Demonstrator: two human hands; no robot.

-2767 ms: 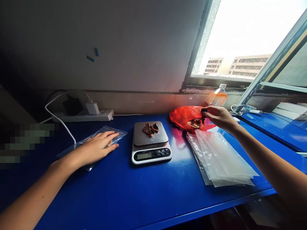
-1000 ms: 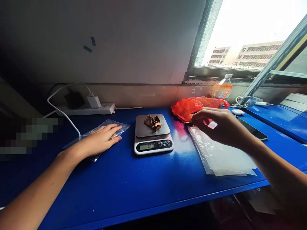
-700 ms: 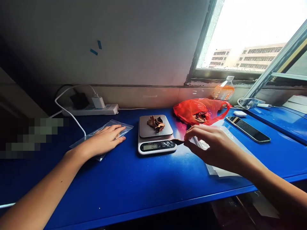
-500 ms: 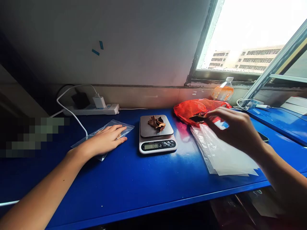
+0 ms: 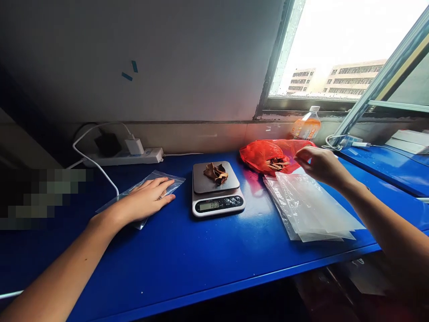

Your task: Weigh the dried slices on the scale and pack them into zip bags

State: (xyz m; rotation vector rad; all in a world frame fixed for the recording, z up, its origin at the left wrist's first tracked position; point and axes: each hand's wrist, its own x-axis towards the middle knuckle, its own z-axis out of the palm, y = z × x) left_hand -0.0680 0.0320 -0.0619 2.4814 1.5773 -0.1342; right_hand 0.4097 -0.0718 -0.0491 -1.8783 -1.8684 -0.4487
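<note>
My left hand [image 5: 144,199] lies flat, fingers extended, over a clear zip-lock bag [image 5: 176,179] on the blue table. In the middle stands a white kitchen scale [image 5: 218,205] with a steel plate and a lit display. Curled dried brown peel-like pieces [image 5: 217,173] rest on its plate. To the right, my right hand [image 5: 323,166] is closed in a pinch at the side of a red plastic bag [image 5: 259,154], its fingertips seeming to hold the bag's edge. More dried brown pieces [image 5: 277,163] show in the bag's mouth. Beneath this hand lie several translucent plastic bags [image 5: 311,210].
Behind my left hand, a white power strip [image 5: 152,155] carries a charger [image 5: 134,146] and a looping white cable. An orange drink bottle [image 5: 306,124] stands by the window. White boxes [image 5: 409,141] sit at the far right. The table's front edge [image 5: 214,286] runs nearest me.
My right hand has moved right and away from the red bag's mouth. The bag is wider open, showing more dried pieces. My left hand stays on the zip-lock bag; the view has shifted slightly.
</note>
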